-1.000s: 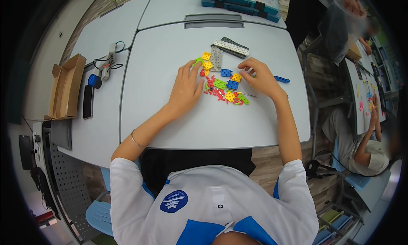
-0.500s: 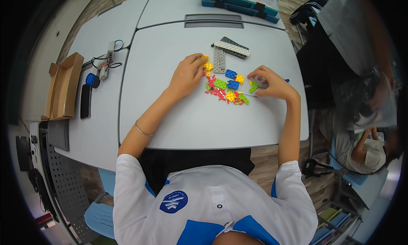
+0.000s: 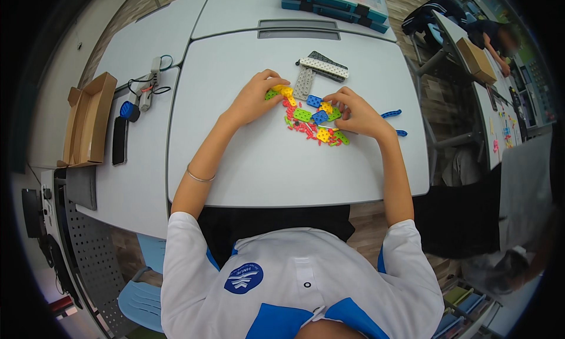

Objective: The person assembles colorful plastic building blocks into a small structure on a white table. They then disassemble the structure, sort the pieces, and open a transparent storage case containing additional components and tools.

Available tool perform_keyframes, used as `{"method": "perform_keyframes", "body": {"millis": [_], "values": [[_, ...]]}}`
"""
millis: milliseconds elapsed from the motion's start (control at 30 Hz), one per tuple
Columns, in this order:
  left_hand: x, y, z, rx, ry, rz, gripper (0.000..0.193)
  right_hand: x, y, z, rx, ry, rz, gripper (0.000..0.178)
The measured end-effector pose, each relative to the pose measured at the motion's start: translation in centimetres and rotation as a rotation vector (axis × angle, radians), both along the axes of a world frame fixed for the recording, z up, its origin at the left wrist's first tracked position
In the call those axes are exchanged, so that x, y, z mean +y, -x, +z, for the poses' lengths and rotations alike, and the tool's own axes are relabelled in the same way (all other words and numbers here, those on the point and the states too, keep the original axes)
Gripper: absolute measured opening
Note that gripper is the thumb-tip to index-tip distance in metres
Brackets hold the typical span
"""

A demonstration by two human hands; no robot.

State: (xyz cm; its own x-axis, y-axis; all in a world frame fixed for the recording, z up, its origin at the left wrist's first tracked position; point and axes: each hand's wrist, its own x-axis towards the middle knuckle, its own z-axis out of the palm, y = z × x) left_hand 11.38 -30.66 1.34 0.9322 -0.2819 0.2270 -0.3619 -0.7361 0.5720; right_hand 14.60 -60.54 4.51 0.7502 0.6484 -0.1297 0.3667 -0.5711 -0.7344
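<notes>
My left hand (image 3: 259, 97) curls around yellow plastic building pieces (image 3: 285, 91) at the left of the pile, fingertips on them. A green piece (image 3: 271, 95) shows under its fingers. My right hand (image 3: 362, 117) is cupped with fingers apart at the pile's right side, touching a green piece (image 3: 335, 113) beside a small yellow piece (image 3: 325, 107). Between the hands lie blue pieces (image 3: 319, 117), a green plate (image 3: 302, 115), another yellow piece (image 3: 323, 135) and many small red pegs (image 3: 307, 128). Two blue handle-like ends (image 3: 391, 113) stick out beyond my right hand; the rest is hidden.
Grey and white perforated beams (image 3: 322, 66) lie behind the pile. Teal cases (image 3: 332, 8) stand at the far edge. On the left table are an open cardboard box (image 3: 88, 124), a phone (image 3: 119, 140) and a power strip (image 3: 149, 86). A person (image 3: 497, 42) sits at another table, far right.
My right hand has moved left into the pile, and the green piece by it has shifted left. A green piece now shows under my left hand. A person passing at right has moved nearer.
</notes>
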Motion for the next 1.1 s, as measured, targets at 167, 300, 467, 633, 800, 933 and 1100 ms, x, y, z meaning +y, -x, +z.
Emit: {"method": "perform_keyframes", "body": {"millis": [167,300,467,633,800,933,1100], "values": [[0.4,0.8,1.2,0.079,-0.042,0.056,0.031,0.9,0.2,-0.2,0.011,-0.019,0.03,0.052],[1.3,1.4,1.5,0.092,-0.025,0.123,0.031,2.2,0.8,-0.3,0.024,-0.014,0.063,0.048],[3.1,1.8,1.3,0.095,0.0,0.235,0.03,4.0,1.2,-0.8,0.01,-0.057,0.108,0.049],[4.1,1.9,1.4,0.133,0.08,0.27,0.031,5.3,1.5,-1.2,-0.009,-0.121,0.126,0.045],[4.8,1.9,1.8,0.151,0.068,0.273,0.031,5.6,-0.3,-1.2,-0.154,-0.131,0.068,0.035],[4.8,2.0,1.4,0.146,0.024,0.285,0.033,9.6,-0.9,-0.3,-0.288,-0.142,0.114,0.03],[5.5,1.6,1.2,0.168,0.122,0.269,0.035,14.2,-2.0,-1.9,-0.311,-0.132,0.111,0.033]]}}
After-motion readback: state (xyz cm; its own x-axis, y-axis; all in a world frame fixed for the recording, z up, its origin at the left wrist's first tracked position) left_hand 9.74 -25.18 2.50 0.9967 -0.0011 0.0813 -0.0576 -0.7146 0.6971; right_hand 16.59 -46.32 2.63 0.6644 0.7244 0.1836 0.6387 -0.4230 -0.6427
